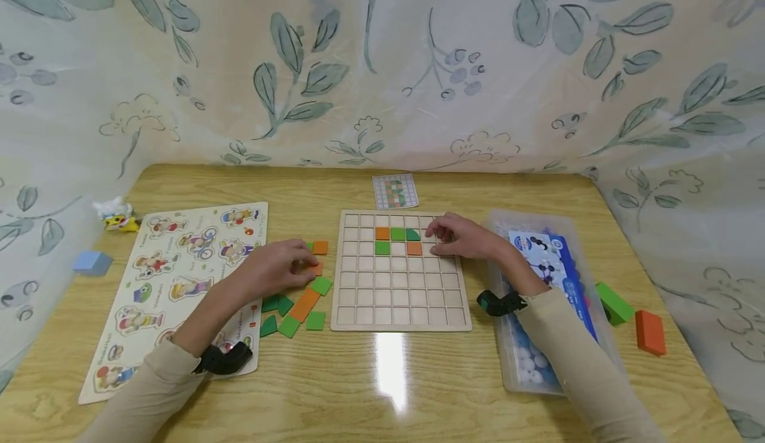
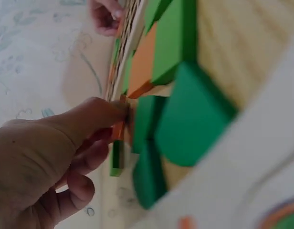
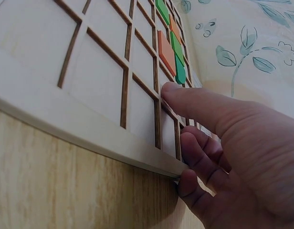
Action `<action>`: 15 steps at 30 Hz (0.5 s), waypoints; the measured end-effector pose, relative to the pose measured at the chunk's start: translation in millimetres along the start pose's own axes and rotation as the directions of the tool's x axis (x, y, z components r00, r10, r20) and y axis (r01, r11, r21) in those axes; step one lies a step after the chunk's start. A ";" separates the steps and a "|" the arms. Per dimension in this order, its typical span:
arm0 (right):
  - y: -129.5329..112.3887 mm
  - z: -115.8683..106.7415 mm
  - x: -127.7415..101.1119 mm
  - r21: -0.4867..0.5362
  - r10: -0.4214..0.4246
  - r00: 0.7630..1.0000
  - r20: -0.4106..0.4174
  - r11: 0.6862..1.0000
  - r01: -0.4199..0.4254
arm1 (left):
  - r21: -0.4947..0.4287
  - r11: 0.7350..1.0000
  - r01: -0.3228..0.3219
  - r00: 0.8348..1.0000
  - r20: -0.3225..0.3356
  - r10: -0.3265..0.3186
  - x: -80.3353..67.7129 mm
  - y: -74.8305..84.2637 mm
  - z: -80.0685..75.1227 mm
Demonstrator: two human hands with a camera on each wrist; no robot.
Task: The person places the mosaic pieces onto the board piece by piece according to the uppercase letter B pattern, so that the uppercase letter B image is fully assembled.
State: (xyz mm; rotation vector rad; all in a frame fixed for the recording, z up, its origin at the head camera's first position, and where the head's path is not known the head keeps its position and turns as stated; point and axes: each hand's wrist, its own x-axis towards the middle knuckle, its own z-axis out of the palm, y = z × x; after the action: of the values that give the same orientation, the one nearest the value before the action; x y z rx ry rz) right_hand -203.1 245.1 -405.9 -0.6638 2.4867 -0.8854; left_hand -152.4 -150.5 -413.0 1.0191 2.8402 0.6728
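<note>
Five tiles sit in the grid board (image 1: 399, 300) mid-tabletop (image 1: 382, 390). The right hand (image 1: 463, 236) rests on its upper right edge, index finger extended, grasping nothing. The left hand (image 1: 279, 265) pinches an orange tile (image 1: 315, 269) among loose tiles (image 1: 295, 313). Leaf-print fabric (image 1: 382, 64) walls the glossy wood.

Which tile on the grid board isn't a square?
The green tile at the right end of the top row: it has one rounded corner, the other four are plain squares.
</note>
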 end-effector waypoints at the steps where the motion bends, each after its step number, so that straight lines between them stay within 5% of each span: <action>1: 0.6 -0.2 0.5 -0.002 0.000 1.000 0.000 1.000 0.000 | 0.013 1.000 0.011 1.000 -0.006 -0.011 1.3 1.5 -1.4; 5: 0.9 -1.6 0.9 -0.004 0.016 1.000 -0.002 1.000 -0.016 | -0.011 1.000 0.014 0.998 -0.063 -0.015 12.5 11.3 -1.7; 9: 1.1 -1.5 0.4 0.000 0.023 1.000 0.000 1.000 -0.023 | -0.038 0.997 -0.066 0.993 -0.102 0.062 28.2 30.4 8.0; 15: 2.2 0.5 1.6 0.005 0.005 1.000 0.000 1.000 -0.005 | -0.062 0.984 -0.167 0.985 -0.061 0.163 48.7 58.0 27.3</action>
State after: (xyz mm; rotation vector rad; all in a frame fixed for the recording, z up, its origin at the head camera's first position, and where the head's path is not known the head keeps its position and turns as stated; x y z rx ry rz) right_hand -204.8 245.4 -408.0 -0.6551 2.4843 -0.8902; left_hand -150.8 -70.1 -408.8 1.2540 2.7796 0.8158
